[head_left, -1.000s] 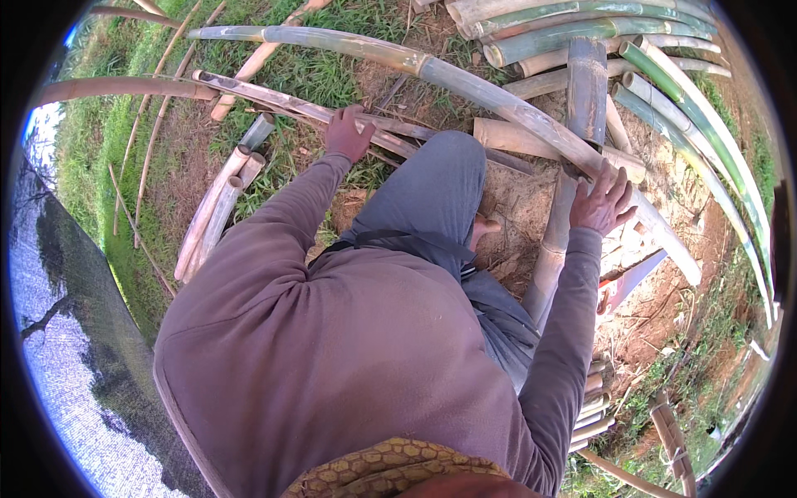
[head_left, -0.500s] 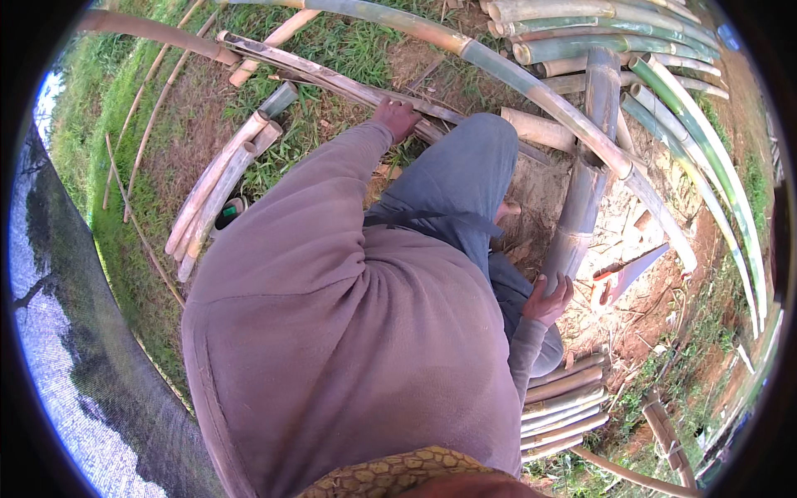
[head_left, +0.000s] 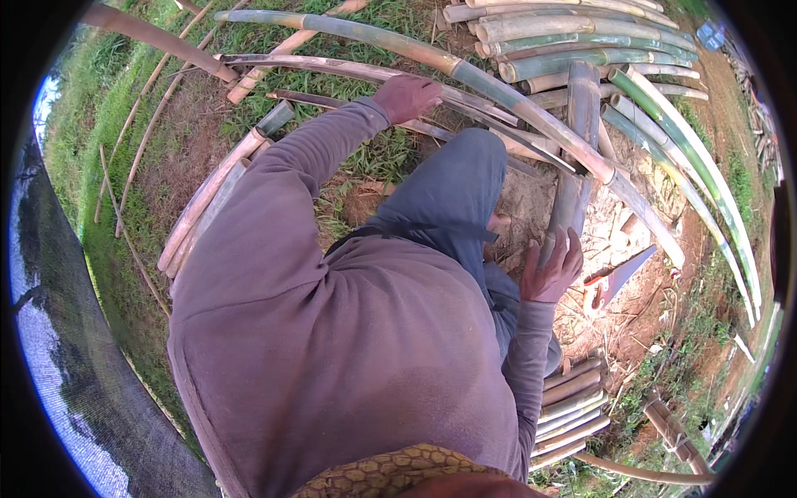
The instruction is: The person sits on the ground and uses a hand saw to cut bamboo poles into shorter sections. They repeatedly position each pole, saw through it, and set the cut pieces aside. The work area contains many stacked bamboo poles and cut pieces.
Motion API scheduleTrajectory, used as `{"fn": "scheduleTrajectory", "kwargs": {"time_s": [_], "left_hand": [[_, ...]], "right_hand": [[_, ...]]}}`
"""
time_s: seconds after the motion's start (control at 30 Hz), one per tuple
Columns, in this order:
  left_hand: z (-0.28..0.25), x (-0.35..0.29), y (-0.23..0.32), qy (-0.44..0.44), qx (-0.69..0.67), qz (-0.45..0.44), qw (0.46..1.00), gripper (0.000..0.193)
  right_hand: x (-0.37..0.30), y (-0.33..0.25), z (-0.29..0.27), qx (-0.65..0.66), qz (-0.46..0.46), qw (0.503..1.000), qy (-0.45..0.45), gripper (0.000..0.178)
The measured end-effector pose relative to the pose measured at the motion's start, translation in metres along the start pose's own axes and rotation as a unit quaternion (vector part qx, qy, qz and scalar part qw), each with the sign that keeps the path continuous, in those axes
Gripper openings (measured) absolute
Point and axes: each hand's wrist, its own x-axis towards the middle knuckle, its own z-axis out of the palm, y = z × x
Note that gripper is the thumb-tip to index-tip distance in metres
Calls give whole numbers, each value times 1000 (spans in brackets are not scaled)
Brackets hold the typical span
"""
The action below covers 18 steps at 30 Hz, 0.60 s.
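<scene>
My left hand, arm stretched forward, is closed round a long split bamboo piece that is raised off the grass. Its right end reaches the thick grey bamboo log lying ahead of me. A long green-and-tan bamboo pole crosses over that same log. My right hand is open, fingers apart, beside the near end of the log and holding nothing. Right of this hand a handsaw with an orange handle rests on the ground.
Stacked bamboo poles lie at the far right, with long green poles nearer. Cut lengths are laid out at lower right. More short pieces lie on the left. Dark netting hangs along the left edge.
My left hand has lifted the split bamboo and swung its right end onto the log. My right hand has come up from the log, its fingers spreading.
</scene>
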Motion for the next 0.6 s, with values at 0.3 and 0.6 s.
{"fn": "scheduleTrajectory", "kwargs": {"time_s": [0.3,0.6], "left_hand": [[-24,8,113,-58,-98,95,989,31],[-38,-9,86,-226,-89,-46,969,29]], "right_hand": [[55,29,25,-44,-112,970,-211,27],[22,50,28,60,-112,983,-130,44]]}}
